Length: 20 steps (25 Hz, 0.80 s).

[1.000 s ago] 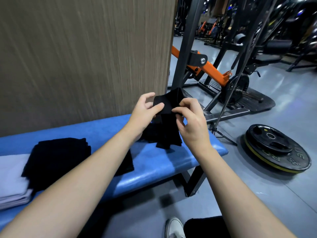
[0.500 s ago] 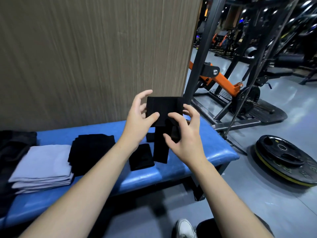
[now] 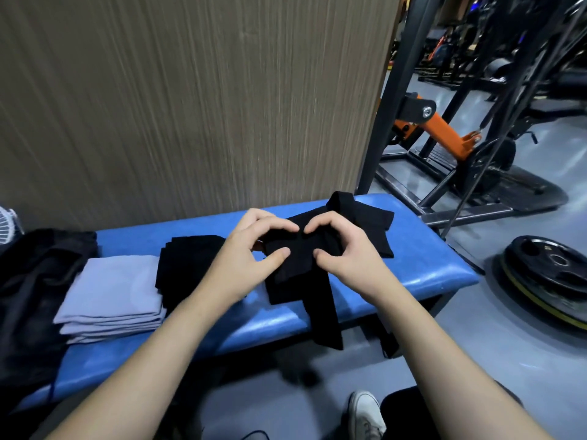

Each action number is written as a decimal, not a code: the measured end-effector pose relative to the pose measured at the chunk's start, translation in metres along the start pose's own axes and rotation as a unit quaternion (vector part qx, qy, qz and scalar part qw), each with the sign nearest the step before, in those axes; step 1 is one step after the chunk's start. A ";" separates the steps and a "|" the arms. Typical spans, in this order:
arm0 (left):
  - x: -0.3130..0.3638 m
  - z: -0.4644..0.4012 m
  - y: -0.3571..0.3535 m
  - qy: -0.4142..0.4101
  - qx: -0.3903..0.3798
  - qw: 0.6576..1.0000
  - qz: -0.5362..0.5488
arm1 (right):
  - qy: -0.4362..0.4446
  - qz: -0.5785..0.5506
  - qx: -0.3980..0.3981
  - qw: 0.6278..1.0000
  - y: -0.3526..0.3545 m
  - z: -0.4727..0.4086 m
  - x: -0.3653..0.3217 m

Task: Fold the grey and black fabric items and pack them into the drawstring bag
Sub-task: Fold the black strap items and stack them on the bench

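Both hands are now pinching the black cloth (image 3: 320,252) down on the blue bench (image 3: 422,271), lowered from mid-air a moment ago; folding is proceeding. The left hand (image 3: 254,252) and right hand (image 3: 343,252) are gripping it between thumbs and curled fingers. The drawstring bag (image 3: 35,281), left, is barely making itself out.

Left hand (image 3: 251,252), right hand (image 3: 343,249): side by side, fingers curled.
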<state>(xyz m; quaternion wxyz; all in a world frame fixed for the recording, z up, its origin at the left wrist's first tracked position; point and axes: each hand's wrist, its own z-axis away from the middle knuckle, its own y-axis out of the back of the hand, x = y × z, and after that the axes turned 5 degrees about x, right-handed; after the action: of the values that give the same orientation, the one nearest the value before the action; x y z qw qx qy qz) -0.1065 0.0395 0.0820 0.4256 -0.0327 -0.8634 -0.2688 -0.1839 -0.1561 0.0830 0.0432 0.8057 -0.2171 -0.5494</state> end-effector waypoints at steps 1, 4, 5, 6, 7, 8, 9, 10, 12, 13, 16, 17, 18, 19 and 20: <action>-0.003 0.001 0.004 0.004 -0.020 1.000 -0.009 | -0.006 0.003 -0.026 1.000 -0.001 -0.001 0.000; -0.007 0.007 0.010 0.052 -0.091 0.994 0.023 | -0.010 0.010 -0.086 0.996 -0.008 -0.003 -0.002; -0.008 0.008 0.011 0.060 -0.096 0.993 0.025 | -0.010 0.013 -0.092 0.996 -0.011 -0.003 -0.001; -0.008 0.009 0.012 0.064 -0.090 0.994 0.020 | -0.012 0.015 -0.090 0.996 -0.014 -0.003 0.000; -0.008 0.009 0.012 0.065 -0.077 0.995 0.019 | -0.014 0.012 -0.085 0.996 -0.016 -0.003 0.001; -0.008 0.009 0.012 0.065 -0.058 0.996 0.024 | -0.016 0.005 -0.079 0.997 -0.017 -0.002 0.002; -0.008 0.010 0.013 0.071 -0.037 0.996 0.038 | -0.020 -0.003 -0.073 0.997 -0.016 -0.002 0.004; -0.008 0.010 0.013 0.080 -0.012 0.995 0.056 | -0.027 -0.011 -0.067 0.997 -0.016 -0.001 0.004; -0.008 0.011 0.011 0.098 0.037 0.990 0.089 | -0.048 -0.017 -0.058 0.997 -0.014 0.001 0.005; -0.008 0.012 0.008 0.105 0.058 0.988 0.099 | -0.047 0.002 -0.054 0.997 -0.014 0.003 0.006; -0.006 0.014 -0.001 0.116 0.090 0.984 0.104 | -0.019 0.085 -0.036 0.996 -0.020 0.007 0.011; -0.006 0.014 -0.004 0.118 0.088 0.984 0.103 | -0.019 0.095 -0.026 0.995 -0.023 0.009 0.012; -0.008 0.015 -0.006 0.119 0.085 0.984 0.100 | -0.021 0.102 -0.018 0.994 -0.026 0.009 0.013; -0.009 0.015 -0.008 0.120 0.082 0.985 0.095 | -0.025 0.111 -0.012 0.993 -0.028 0.010 0.014; -0.011 0.015 -0.009 0.122 0.082 0.985 0.089 | -0.029 0.121 -0.007 0.992 -0.029 0.010 0.015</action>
<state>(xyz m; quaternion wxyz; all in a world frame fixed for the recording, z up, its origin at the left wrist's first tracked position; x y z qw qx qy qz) -0.1126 0.0409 0.0623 0.5509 -0.0419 -0.8179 -0.1603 -0.1798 -0.1337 0.0569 0.1083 0.7570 -0.3103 -0.5647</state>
